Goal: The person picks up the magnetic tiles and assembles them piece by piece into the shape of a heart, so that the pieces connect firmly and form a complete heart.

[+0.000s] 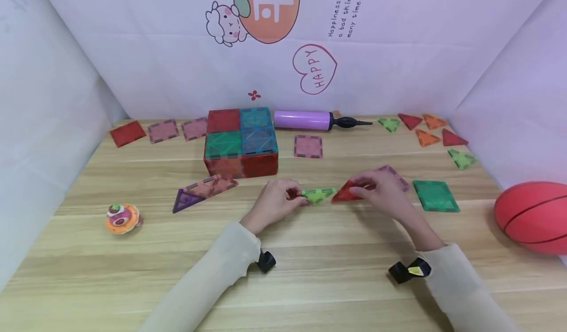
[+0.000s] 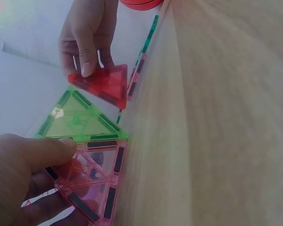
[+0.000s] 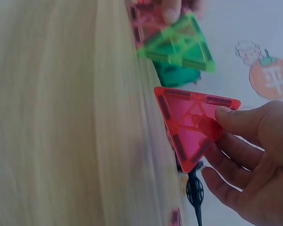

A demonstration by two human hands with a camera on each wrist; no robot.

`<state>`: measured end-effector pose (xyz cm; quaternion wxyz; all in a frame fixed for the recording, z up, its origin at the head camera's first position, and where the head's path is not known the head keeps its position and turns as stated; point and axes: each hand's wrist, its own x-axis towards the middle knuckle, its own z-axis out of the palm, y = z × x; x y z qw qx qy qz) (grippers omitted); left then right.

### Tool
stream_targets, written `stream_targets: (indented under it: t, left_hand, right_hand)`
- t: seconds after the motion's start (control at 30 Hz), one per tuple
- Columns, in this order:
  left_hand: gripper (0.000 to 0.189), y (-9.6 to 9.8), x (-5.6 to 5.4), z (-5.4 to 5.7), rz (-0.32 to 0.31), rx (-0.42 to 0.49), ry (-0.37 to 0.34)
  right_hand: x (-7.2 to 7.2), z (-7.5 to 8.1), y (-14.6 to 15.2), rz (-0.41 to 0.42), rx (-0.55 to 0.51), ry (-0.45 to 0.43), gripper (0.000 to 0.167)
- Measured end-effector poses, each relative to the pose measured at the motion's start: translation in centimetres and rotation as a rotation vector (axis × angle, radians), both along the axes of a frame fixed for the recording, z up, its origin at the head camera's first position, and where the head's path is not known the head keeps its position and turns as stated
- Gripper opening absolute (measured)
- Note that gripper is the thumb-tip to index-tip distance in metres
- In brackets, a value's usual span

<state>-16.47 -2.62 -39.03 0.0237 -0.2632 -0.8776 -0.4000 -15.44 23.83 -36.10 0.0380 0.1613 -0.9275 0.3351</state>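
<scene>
My left hand point(image 1: 275, 201) pinches a pink see-through triangle magnetic tile point(image 2: 96, 174), thumb on its upper edge and fingers behind it. A light green triangle tile point(image 1: 320, 195) meets that tile edge to edge, as the left wrist view shows. To the right, my right hand point(image 1: 386, 194) holds a red triangle tile point(image 3: 191, 125) between thumb and fingers. A small gap separates the red tile from the green one. Behind the right hand lies a pink square tile point(image 1: 397, 178), partly hidden. The pink triangle is mostly covered by my left hand in the head view.
A block built of coloured square tiles point(image 1: 241, 162) stands at the back, beside a purple pump point(image 1: 302, 120). A joined purple triangle tile point(image 1: 188, 200) and orange tiles lie left. Further right are a green tile point(image 1: 436, 195), several small triangles and a red ball point(image 1: 533, 216). A toy point(image 1: 122, 218) sits left.
</scene>
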Motion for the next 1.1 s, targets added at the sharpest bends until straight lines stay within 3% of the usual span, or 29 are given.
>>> stream_targets:
  t: [0.13, 0.33, 0.67, 0.83, 0.93, 1.1]
  left_hand:
    - [0.009, 0.0, 0.0, 0.1, 0.0, -0.001, 0.004]
    - [0.011, -0.2, -0.1, 0.2, 0.006, -0.017, 0.016]
    - [0.016, -0.7, -0.1, 0.2, 0.021, -0.042, 0.037]
    - [0.014, -1.9, 0.2, 0.4, 0.058, -0.085, 0.013]
    - [0.015, -3.0, 0.7, 0.6, 0.084, -0.097, 0.007]
    - [0.021, -5.1, 1.7, 0.9, 0.114, -0.123, 0.019]
  right_hand:
    - [0.0, -0.5, -1.7, 0.077, -0.024, -0.02, 0.013]
    - [-0.1, -0.9, -2.8, 0.076, -0.027, -0.054, 0.015]
    - [-0.6, -1.1, -3.0, 0.12, -0.017, -0.071, 0.018]
    - [-1.6, -0.3, -1.6, 0.165, 0.0, -0.117, 0.023]
    - [-2.9, 0.4, 0.7, 0.106, 0.033, -0.104, 0.025]
    - [-5.7, 0.5, 7.2, -0.103, 0.107, -0.088, 0.033]
